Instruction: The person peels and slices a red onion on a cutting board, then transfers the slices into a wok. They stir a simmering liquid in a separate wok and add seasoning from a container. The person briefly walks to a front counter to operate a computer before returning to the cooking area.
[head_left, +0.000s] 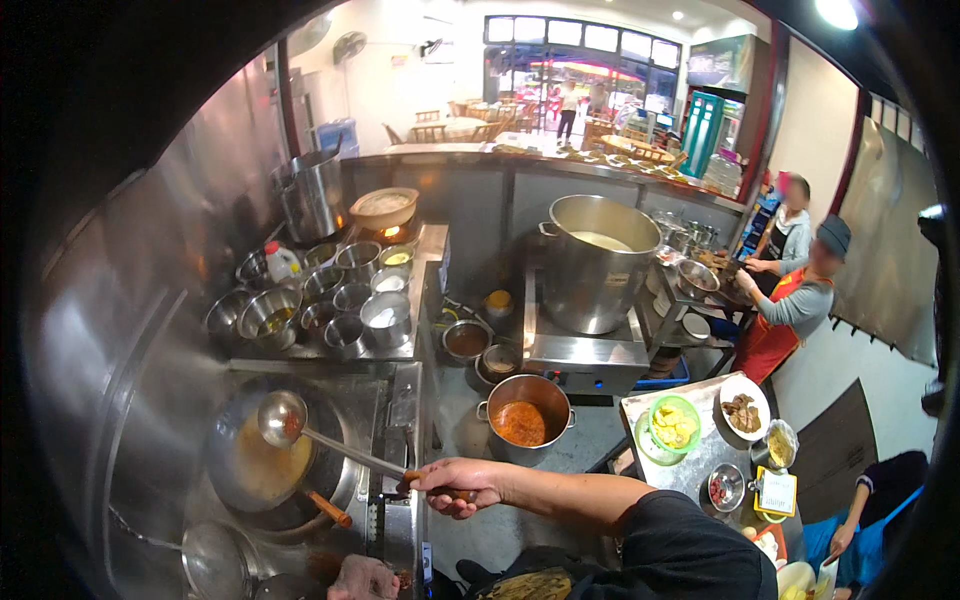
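Observation:
My right hand (459, 487) grips the wooden end of a long-handled steel ladle (352, 454). The ladle's bowl is held over a wok (225, 480) and has a little reddish matter in it. Cloudy yellowish-brown liquid (262, 461) lies in the wok. A wooden handle (330, 508) sticks out over the wok's near right rim. At the bottom edge, my left hand (388, 583) is partly in view, closed around what looks like a pale pinkish cloth (360, 574); the rest is cut off.
Steel seasoning pots (349, 298) crowd the counter behind the wok. A round strainer (216, 559) lies at near left. On the floor stands a pot of red sauce (525, 420); a tall stockpot (600, 262) is behind it. Food dishes fill a side table (675, 480). Several people are at right.

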